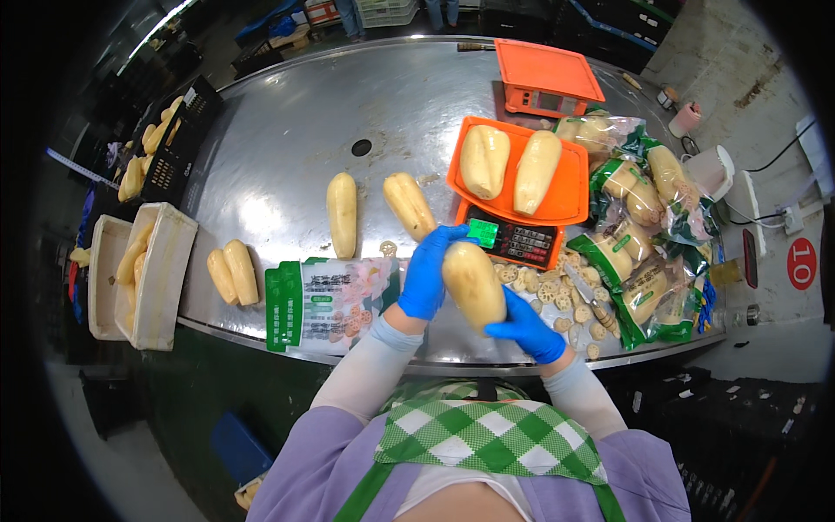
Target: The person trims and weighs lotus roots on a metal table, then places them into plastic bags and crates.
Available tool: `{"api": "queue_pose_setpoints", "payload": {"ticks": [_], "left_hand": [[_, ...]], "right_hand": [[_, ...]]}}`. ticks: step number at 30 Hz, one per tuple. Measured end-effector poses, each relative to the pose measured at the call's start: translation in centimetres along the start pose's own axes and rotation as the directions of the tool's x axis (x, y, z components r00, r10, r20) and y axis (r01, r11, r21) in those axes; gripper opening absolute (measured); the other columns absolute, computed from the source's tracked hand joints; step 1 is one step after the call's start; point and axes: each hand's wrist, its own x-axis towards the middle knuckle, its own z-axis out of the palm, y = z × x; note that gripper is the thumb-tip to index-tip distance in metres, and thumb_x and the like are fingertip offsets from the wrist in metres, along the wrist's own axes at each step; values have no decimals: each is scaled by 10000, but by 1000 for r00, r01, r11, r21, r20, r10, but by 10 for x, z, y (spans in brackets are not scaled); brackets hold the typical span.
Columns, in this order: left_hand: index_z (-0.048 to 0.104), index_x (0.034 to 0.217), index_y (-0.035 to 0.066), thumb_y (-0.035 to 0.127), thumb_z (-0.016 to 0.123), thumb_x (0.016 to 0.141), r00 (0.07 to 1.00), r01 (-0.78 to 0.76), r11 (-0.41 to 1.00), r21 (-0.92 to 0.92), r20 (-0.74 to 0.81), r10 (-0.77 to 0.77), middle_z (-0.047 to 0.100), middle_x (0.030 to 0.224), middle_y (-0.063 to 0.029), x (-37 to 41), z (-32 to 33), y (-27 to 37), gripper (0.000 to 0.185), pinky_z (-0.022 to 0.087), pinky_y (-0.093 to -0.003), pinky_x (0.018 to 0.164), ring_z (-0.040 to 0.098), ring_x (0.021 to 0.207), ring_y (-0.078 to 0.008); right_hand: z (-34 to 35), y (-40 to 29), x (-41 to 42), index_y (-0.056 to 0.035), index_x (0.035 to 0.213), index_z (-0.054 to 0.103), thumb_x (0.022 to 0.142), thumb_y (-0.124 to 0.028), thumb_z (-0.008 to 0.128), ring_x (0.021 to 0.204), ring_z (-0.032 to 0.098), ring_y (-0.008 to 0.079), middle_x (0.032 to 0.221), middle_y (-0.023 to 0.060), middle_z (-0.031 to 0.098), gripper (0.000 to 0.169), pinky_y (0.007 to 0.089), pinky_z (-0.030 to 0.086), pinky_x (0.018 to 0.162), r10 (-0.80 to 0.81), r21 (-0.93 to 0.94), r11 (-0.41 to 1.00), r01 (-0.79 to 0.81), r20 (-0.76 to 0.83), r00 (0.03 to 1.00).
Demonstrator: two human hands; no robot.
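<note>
Between my two blue-gloved hands is a thick, peeled lotus root [474,286], held tilted above the table's front edge. My left hand [429,271] grips its upper left side, while my right hand [530,326] has hold of the lower right end. Just beyond them stands an orange digital scale [569,189] with a lit green display. Two lotus roots, one pale and double-lobed [485,161] and one tapered [537,171], lie on its pan. Left of the scale rest a slanted lotus root [408,205] and an upright-lying one [342,214]. Printed plastic bags [333,303] lie flat beside my left forearm.
Cut lotus slices [562,301] and a knife [590,297] lie right of my hands. Filled bags [642,280] pile up beyond them. A second orange scale [548,75] stands behind. White foam boxes [156,280] and a black crate [186,134] holding lotus roots flank the steel table [280,143].
</note>
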Motion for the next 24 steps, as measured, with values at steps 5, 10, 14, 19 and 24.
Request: {"api": "queue_pose_setpoints", "payload": {"ticks": [5,10,14,19,24], "left_hand": [[385,1364,48,508,299,980,959,-32,999,14,281,27,445,1369,-130,-8,31,-11,606,329,-396,1066,436,1239,-236],[269,1442,74,589,252,955,952,279,901,-332,216,-215,326,1459,-109,-14,16,-47,708,243,-393,1112,352,1317,-252],[194,1467,54,700,273,881,855,492,720,-489,427,-295,255,1497,-134,-38,46,-37,875,163,-433,1145,239,1386,-279],[307,1428,57,671,243,908,836,529,647,-549,469,-285,344,1462,-103,-31,36,-45,807,254,-406,1113,324,1345,-268],[237,1456,61,646,234,921,848,476,771,-423,453,-275,303,1478,-137,-35,45,-53,793,190,-411,1135,290,1362,-269]], "right_hand": [[1,13,-9,-32,1431,259,666,-213,827,1292,388,235,1408,133,383,969,372,315,1070,-299,-315,919,235,-172,939],[-2,-35,-20,-59,1444,222,707,-325,800,1348,320,274,1468,125,325,974,401,232,1117,-610,-632,624,460,-26,792],[-3,-37,-27,-66,1453,189,734,-412,759,1362,285,282,1471,138,313,980,414,213,1116,-545,-787,523,327,-14,838],[8,-38,-27,-58,1453,175,739,-376,765,1350,306,273,1459,158,323,979,401,240,1102,-659,-675,586,449,-74,749],[-10,-14,-24,-120,1420,331,763,-526,663,1370,251,314,1458,74,359,841,466,98,1139,-556,-955,245,167,3,831]]}}
